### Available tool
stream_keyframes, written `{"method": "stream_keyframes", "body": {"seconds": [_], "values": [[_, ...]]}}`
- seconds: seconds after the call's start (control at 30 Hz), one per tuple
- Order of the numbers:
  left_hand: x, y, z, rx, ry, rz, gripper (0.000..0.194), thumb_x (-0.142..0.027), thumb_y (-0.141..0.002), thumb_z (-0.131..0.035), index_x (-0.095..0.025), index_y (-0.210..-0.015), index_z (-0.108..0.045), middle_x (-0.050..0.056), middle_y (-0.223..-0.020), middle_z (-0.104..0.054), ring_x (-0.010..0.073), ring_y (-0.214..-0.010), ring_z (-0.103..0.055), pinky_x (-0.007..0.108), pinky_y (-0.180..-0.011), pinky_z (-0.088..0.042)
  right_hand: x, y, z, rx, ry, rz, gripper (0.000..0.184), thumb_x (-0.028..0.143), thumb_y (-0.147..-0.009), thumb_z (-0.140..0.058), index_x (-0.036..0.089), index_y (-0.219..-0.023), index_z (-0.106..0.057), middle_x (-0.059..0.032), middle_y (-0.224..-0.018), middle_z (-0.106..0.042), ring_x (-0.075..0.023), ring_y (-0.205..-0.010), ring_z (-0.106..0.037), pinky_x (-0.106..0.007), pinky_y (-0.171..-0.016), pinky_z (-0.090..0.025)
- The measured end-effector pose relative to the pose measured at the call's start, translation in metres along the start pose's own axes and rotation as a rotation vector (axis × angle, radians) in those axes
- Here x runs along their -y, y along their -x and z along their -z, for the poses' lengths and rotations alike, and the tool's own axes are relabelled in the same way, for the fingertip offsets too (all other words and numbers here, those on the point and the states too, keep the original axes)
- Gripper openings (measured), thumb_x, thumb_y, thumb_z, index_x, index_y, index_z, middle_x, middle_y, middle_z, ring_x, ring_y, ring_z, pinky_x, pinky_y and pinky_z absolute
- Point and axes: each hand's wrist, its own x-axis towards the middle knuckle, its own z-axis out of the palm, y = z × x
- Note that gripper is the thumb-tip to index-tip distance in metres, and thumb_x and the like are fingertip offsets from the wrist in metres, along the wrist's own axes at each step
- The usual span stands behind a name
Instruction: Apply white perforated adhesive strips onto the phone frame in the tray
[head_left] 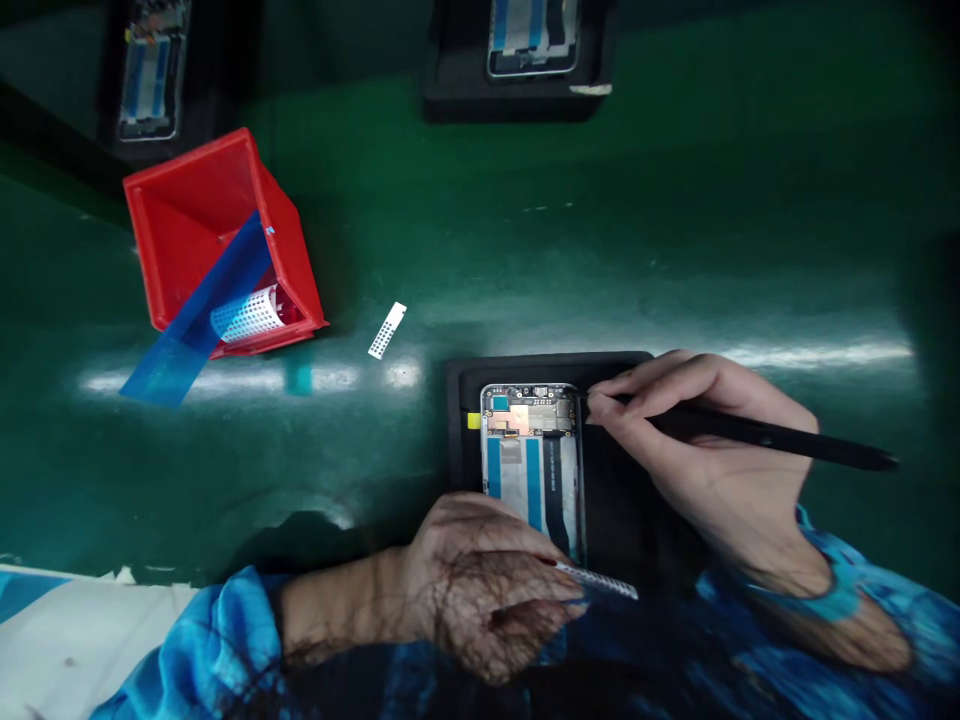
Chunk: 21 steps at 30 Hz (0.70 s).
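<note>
An opened phone (533, 460) lies in a black holder (465, 375), its circuit board showing at the top and blue strips below. My right hand (705, 440) is closed around black tweezers (787, 440), whose tips reach the phone's upper right corner; the fingers partly hide them. Over the lower end of the phone, my left hand (495, 580) pinches a white strip with rows of dark dots (600, 580). That hand covers the phone's bottom part.
A red bin (292, 250) at the left holds a blue film (202, 310) and a dotted white sheet (247, 315). A small dotted strip (388, 330) lies on the green table (375, 200). Two more opened phones (154, 80) (534, 40) sit in black holders at the back.
</note>
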Motion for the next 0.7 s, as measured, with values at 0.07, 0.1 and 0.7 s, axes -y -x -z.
{"method": "stream_keyframes", "body": {"seconds": [0.07, 0.1, 0.7], "values": [[-0.001, -0.001, 0.001, 0.003, -0.003, 0.004, 0.014, -0.02, -0.055, -0.059, -0.019, -0.069, -0.06, 0.0, -0.067, -0.068, 0.0095, -0.062, -0.061, 0.02, -0.067, -0.049, 0.0, 0.0, 0.0, 0.0, -0.003, 0.008, 0.02, 0.007, -0.055, -0.06, 0.02, -0.054, -0.046, 0.0009, -0.064, -0.053, -0.0146, -0.063, -0.055, -0.032, -0.059, -0.044], [-0.001, -0.002, 0.001, 0.003, -0.006, 0.004, 0.014, -0.021, -0.055, -0.059, -0.019, -0.069, -0.06, 0.001, -0.067, -0.068, 0.0093, -0.062, -0.061, 0.02, -0.066, -0.049, 0.0, 0.0, -0.001, 0.001, -0.003, 0.01, 0.02, 0.007, -0.055, -0.06, 0.02, -0.054, -0.046, 0.0007, -0.065, -0.053, -0.0147, -0.064, -0.055, -0.032, -0.059, -0.045], [-0.008, -0.012, 0.014, -0.224, 0.025, 0.285, 0.01, -0.011, -0.058, -0.058, -0.013, -0.069, -0.059, 0.002, -0.061, -0.061, 0.0089, -0.048, -0.054, 0.019, -0.041, -0.043, 0.008, 0.001, 0.019, -0.096, -0.173, 0.078, 0.019, 0.012, -0.056, -0.061, 0.023, -0.06, -0.046, -0.0013, -0.07, -0.051, -0.0162, -0.061, -0.053, -0.035, -0.054, -0.045]]}}
